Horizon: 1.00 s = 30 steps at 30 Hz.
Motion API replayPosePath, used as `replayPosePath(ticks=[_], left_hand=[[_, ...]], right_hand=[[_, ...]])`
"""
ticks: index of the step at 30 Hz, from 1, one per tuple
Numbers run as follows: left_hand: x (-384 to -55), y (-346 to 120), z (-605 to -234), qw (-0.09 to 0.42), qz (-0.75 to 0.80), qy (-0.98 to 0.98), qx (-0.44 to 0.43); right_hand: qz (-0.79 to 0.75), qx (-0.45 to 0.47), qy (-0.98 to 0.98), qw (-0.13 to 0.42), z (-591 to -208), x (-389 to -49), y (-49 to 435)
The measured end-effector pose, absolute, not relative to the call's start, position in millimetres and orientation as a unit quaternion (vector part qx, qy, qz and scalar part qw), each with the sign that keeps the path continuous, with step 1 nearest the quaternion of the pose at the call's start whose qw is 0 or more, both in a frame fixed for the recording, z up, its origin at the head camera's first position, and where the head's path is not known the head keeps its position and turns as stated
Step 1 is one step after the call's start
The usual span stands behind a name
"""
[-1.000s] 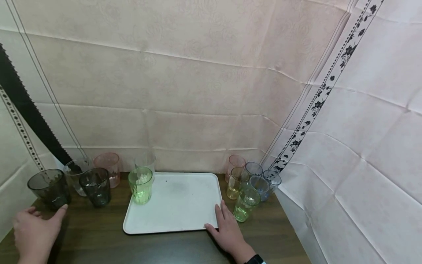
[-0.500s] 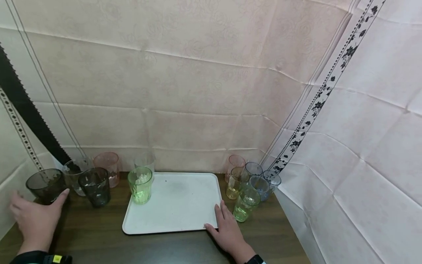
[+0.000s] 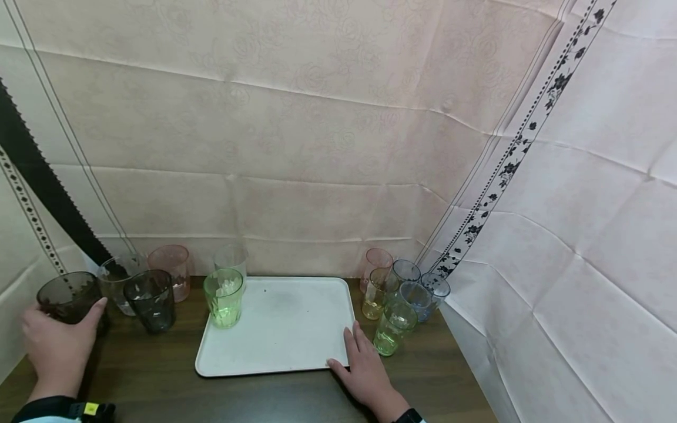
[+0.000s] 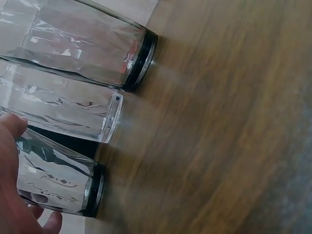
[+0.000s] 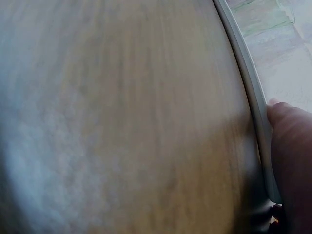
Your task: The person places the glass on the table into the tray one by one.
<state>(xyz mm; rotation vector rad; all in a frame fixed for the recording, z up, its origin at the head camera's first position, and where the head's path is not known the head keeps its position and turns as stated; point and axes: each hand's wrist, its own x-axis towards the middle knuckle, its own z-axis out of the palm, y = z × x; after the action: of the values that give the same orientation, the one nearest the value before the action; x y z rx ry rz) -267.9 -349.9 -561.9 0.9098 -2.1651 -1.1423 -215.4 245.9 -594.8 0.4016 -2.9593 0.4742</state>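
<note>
My left hand (image 3: 59,348) grips a dark smoky glass (image 3: 73,302) at the far left, thumb on its right side, fingers round its left. In the left wrist view the same glass's dark base (image 4: 95,192) is beside the wooden table surface. Just right of it are a clear glass (image 3: 113,288) and a second dark glass (image 3: 151,305). My right hand (image 3: 366,371) rests at the front right corner of a white tray (image 3: 285,341), fingers extended along its side and thumb at the front edge. A green glass (image 3: 224,302) stands on the tray's left part.
A pink glass (image 3: 174,276) stands at the back left, and a clear glass (image 3: 233,258) behind the green one. Right of the tray cluster several glasses, among them a green one (image 3: 392,329), a yellowish one (image 3: 373,302) and a pink one (image 3: 378,261). Patterned cloth (image 3: 328,147) hangs behind.
My left hand has moved forward to the dark glass and closed round it; the glass has shifted slightly left. The right hand stays at the tray corner.
</note>
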Motion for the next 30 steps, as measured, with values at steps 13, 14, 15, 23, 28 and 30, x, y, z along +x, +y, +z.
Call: replayPosePath(ticks=[13,14,15,23,28,30], left_hand=[[-258.5,-347.6,-561.5,0.290,-0.405,-0.807,0.317],[-255.9,-345.7,-560.1,0.297,-0.403,-0.807,0.313],[-252.9,-343.3,-557.8,0.299,-0.402,-0.808,0.309],[-228.1,-328.5,-542.8,0.269,-0.402,-0.825,0.292],[-209.2,-314.9,-526.6,0.194,-0.422,-0.836,0.294],[-201.4,-307.4,-520.2,0.176,-0.430,-0.837,0.290]], right_hand=[[0.151,0.135,-0.977,0.059,-594.5,-215.4,245.6],[0.151,0.135,-0.977,0.060,-594.6,-215.4,245.5],[0.151,0.135,-0.977,0.060,-594.7,-215.5,245.4],[0.151,0.137,-0.977,0.060,-595.0,-215.3,245.9],[0.151,0.137,-0.977,0.057,-593.8,-214.9,245.5],[0.152,0.136,-0.977,0.057,-593.3,-215.0,245.5]])
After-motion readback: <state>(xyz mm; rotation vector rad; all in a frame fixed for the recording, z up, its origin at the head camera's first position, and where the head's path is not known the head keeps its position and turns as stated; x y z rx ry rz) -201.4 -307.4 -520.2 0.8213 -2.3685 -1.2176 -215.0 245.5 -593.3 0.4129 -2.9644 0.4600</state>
